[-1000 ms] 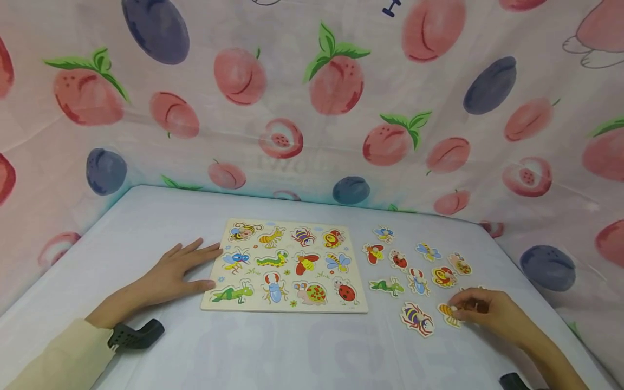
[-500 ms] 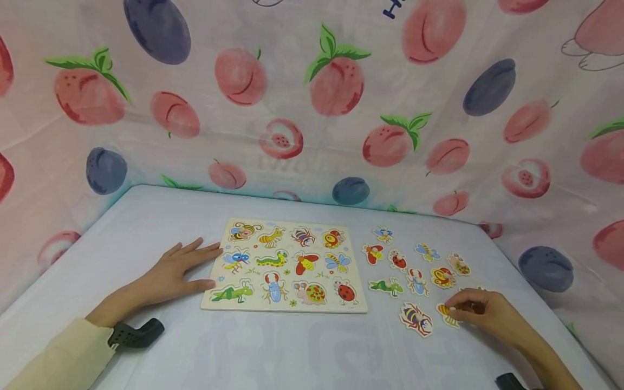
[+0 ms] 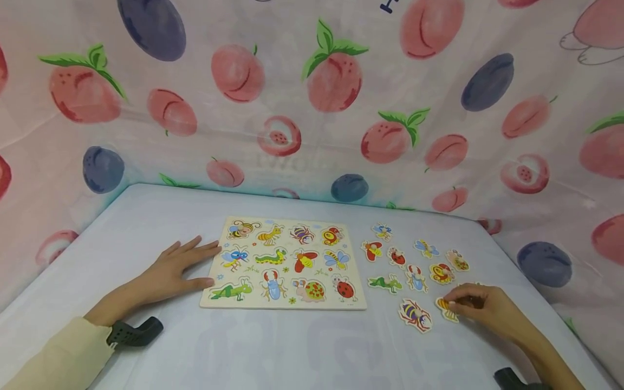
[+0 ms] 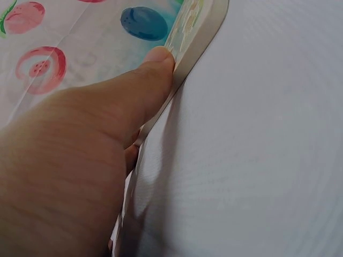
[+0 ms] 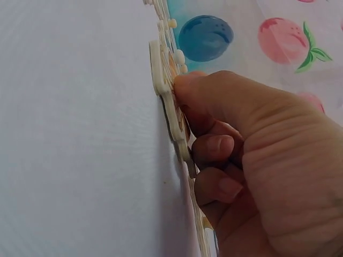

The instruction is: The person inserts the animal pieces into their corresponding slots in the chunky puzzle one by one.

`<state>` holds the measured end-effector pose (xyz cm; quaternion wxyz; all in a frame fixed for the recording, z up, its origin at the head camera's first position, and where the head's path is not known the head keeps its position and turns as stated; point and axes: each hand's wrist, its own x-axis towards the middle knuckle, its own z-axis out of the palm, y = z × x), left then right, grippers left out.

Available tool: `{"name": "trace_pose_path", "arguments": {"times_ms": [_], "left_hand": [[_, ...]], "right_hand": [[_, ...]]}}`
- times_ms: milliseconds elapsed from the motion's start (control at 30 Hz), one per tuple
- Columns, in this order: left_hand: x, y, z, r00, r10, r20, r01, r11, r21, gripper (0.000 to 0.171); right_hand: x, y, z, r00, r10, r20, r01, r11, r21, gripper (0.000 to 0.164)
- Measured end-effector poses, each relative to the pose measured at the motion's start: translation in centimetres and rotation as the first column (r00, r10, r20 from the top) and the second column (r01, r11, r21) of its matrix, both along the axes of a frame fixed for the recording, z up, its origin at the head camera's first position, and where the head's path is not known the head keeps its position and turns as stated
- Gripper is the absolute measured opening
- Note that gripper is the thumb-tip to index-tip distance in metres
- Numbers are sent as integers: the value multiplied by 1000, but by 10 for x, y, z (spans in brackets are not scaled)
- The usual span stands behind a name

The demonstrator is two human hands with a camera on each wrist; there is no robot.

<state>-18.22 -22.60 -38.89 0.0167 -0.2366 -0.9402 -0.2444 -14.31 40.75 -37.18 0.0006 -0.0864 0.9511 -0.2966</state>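
Note:
The pale wooden puzzle board (image 3: 283, 273), printed with insects, lies flat mid-table in the head view. Against its left edge rests my left hand (image 3: 177, 271), fingers straight and spread; the left wrist view has the thumb (image 4: 153, 75) on the board's edge. To the right, my right hand (image 3: 482, 311) pinches a yellow-and-orange striped insect puzzle piece (image 3: 445, 309) with thumb and fingertips, which hide part of it. Up close in the right wrist view, the piece (image 5: 170, 107) is seen edge-on, with the other fingers curled beside it. Whether it touches the table I cannot tell.
Around the right hand lie several loose knobbed pieces, among them a spider (image 3: 415, 316), a grasshopper (image 3: 385, 283), a blue beetle (image 3: 416, 278) and a ladybird (image 3: 397, 257). Another piece is partly hidden behind that hand. A fruit-print cloth (image 3: 312, 141) rises behind the table.
The head view has shifted slightly. Both hands stay where they were, the right one at the striped insect piece and the left at the board's edge.

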Motion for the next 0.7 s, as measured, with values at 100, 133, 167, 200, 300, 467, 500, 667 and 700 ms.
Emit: {"name": "trace_pose_path", "arguments": {"times_ms": [100,133,167,200,300,467,500,667,700], "left_hand": [[0,0,0,1000,-2,0,2,1000,2,75],[0,0,0,1000,-1,0,1,1000,1,75],[0,0,1,1000,-2,-2,2,1000,2,75],[0,0,1,1000,-3,-1,3,1000,2,75],[-1,0,0,1000,-6,2,6,1000,2,76],[-2,0,0,1000,-7,7,7,1000,1,76],[-2,0,0,1000,-8,5,8,1000,1,76],[-2,-2,-1,1000,-8,3,8,1000,9,76],[-1,-2,-2,1000,-7,5,7,1000,11,76]], "right_hand": [[0,0,0,1000,-4,4,4,1000,-5,17],[0,0,0,1000,-5,3,5,1000,-4,17],[0,0,0,1000,-6,3,6,1000,-2,17],[0,0,1,1000,-7,5,7,1000,1,18],[0,0,2,1000,-5,-5,5,1000,10,17],[-2,-3,6,998,29,-56,-29,999,14,16],[-2,-4,7,997,40,-69,-40,999,14,16],[-10,-16,15,984,111,-138,-108,994,31,16],[-12,-19,17,980,131,-147,-127,991,41,16]]}}
